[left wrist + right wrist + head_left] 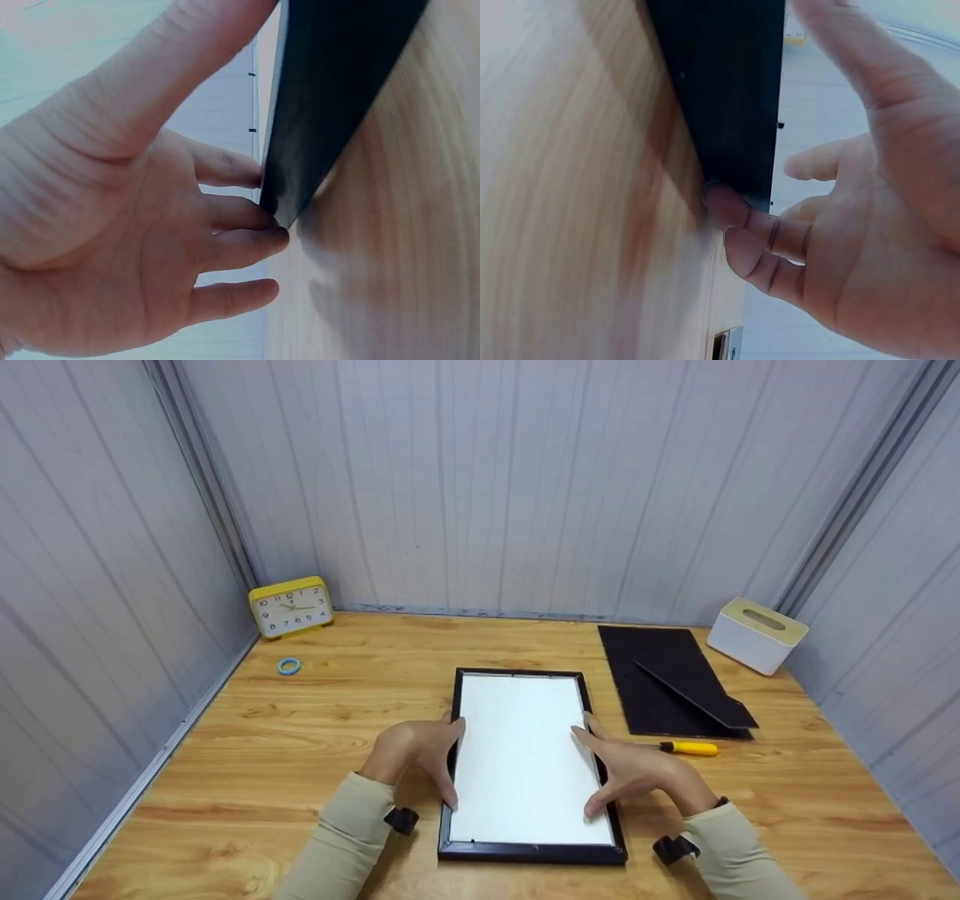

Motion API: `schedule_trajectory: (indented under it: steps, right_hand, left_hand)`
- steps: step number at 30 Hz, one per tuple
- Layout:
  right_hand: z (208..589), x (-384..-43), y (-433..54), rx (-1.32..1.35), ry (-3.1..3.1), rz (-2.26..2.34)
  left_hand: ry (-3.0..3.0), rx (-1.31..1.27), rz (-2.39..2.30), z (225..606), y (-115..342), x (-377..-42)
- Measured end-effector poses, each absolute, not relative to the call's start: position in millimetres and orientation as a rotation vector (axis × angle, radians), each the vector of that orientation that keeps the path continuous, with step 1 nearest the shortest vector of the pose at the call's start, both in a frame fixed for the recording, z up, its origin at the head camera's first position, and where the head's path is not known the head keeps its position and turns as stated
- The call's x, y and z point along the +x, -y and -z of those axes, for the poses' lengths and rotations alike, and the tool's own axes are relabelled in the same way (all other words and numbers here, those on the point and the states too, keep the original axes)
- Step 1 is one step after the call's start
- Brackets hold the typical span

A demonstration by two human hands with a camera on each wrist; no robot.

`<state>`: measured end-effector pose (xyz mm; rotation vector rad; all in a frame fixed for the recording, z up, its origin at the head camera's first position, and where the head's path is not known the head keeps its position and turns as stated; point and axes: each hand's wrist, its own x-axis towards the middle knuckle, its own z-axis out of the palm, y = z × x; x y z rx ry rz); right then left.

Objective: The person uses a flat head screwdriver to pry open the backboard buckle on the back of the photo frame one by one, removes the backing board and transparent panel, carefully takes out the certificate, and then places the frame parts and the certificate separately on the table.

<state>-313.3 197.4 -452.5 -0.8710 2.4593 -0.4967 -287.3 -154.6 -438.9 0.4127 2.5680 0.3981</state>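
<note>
A black picture frame (534,853) lies on the wooden table, with a plain white panel (527,765) inside it and small tabs along its inner edge. At the frame's left side is my left hand (424,746), thumb and fingers spread along the rim. The left wrist view shows the fingertips touching the black side (330,82), the fingers fairly straight. Opposite it, my right hand (631,765) spreads along the right side. Two of its fingertips (742,251) reach low near the frame's corner in the right wrist view. The frame's underside is hidden.
Right of the frame lies a yellow-handled screwdriver (691,748). Behind it rests a black backing board (641,660) with a raised stand flap (694,694). A tissue box (754,641) stands back right. Back left are a yellow clock (292,611) and a blue ring (289,666). Pale walls enclose the table.
</note>
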Motion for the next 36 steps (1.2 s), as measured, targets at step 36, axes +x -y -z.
schedule_trajectory:
  steps: [36]
  right_hand:
    - [447.1, -302.6, -186.8, -0.923, -2.343, 0.380]
  left_hand:
    - [-2.625, 0.430, -0.449, 444.1, 158.0, -291.8]
